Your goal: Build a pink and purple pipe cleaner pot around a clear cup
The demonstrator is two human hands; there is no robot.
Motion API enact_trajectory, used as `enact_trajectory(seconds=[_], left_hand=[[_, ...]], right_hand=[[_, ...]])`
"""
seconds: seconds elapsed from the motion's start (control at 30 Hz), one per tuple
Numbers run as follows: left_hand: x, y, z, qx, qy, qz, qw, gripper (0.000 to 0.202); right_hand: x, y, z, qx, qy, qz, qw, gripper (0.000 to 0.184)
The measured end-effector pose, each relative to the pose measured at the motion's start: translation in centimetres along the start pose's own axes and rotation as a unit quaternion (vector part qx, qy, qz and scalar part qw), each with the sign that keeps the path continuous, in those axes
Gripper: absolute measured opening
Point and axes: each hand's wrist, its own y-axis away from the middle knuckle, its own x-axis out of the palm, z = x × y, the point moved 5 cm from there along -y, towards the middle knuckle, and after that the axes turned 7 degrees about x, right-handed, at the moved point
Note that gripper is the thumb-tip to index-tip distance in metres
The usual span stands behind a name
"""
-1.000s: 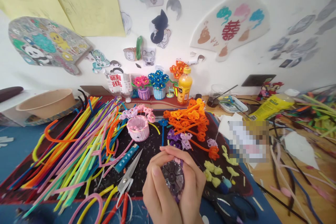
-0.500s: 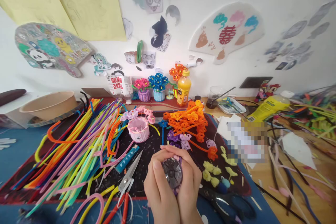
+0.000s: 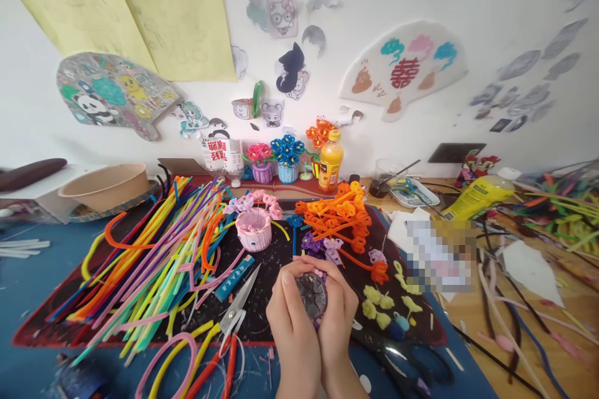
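Observation:
Both my hands are cupped around a small round piece with a ridged, dark see-through plastic base (image 3: 312, 296), which looks like the bottom of a bottle. Bits of pink and purple fuzzy stem show at its rim; its sides are hidden by my palms. My left hand (image 3: 291, 318) wraps it from the left, thumb along the near side, while my right hand (image 3: 340, 305) closes on it from the right. The fingertips meet at the far side. Beyond them stands a pink pot (image 3: 253, 237) made of fuzzy stems, beside purple flowers (image 3: 332, 250).
Left lie many coloured pipe cleaners (image 3: 154, 268), a teal packet (image 3: 235, 277) and red-handled scissors (image 3: 241, 305). Orange flowers (image 3: 337, 212) are piled behind my hands. Yellow flowers (image 3: 377, 307) and black scissors (image 3: 397, 355) lie right. An orange drink bottle (image 3: 331, 162) stands by the wall.
The view has turned slightly left and up, so the table things sit further right in the picture. My hands stay cupped around the round piece, which looks slightly tilted and more covered.

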Motion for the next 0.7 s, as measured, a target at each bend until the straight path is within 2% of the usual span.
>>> enact_trajectory(seconds=[0.17, 0.7], left_hand=[[-0.15, -0.01, 0.28, 0.007, -0.007, 0.009, 1.000, 0.051], [-0.10, -0.31, 0.00, 0.018, 0.006, -0.004, 1.000, 0.046]], right_hand=[[0.12, -0.15, -0.49, 0.005, 0.007, 0.014, 1.000, 0.035], [-0.12, -0.27, -0.73, -0.003, 0.009, -0.026, 1.000, 0.033]])
